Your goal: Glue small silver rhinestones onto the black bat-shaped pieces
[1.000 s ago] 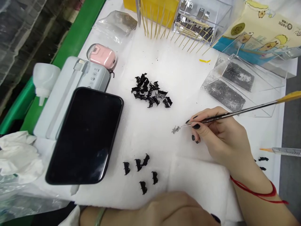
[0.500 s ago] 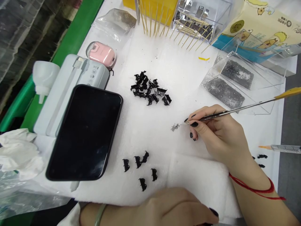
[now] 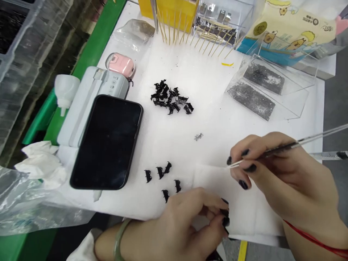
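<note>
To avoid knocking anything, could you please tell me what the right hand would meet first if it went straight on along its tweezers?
Probably the rightmost black piece of the five by the left hand; depth is unclear, and that hand might be brushed first.

I wear the one camera on my head, so it looks forward and down over the bench (image 3: 312,105). It sits close above my left hand (image 3: 187,219) and right hand (image 3: 293,181), both large and low in view, and reaches out to the tissue pack (image 3: 290,30) at the far side.
</note>
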Tool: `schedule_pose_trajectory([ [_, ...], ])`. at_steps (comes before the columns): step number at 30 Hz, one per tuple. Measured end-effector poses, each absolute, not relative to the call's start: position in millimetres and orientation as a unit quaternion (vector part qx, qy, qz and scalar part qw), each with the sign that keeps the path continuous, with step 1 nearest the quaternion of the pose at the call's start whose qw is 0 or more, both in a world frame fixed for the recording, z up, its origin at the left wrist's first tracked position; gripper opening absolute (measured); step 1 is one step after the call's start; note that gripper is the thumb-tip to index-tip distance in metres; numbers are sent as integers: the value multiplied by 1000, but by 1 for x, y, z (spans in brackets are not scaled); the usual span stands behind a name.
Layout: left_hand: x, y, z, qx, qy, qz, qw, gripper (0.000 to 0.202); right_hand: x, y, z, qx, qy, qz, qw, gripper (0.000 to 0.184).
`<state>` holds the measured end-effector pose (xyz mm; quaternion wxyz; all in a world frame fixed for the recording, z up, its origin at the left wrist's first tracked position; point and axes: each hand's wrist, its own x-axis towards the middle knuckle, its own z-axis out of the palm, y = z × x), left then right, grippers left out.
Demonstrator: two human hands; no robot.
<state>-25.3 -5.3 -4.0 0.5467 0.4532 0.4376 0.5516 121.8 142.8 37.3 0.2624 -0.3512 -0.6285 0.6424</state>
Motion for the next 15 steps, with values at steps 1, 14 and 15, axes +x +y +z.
schedule_pose_trajectory([
  [1, -25, -7, -5, 449, 434, 550, 555, 32, 127, 135, 39, -347, -612, 661, 262, 12],
  [14, -20, -15, -6, 344, 462, 567, 589, 34, 154, 103, 19, -287, -672, 618, 290, 17],
  [15, -19, -15, -5, 342, 467, 570, 583, 34, 154, 103, 18, -282, -676, 615, 291, 20],
])
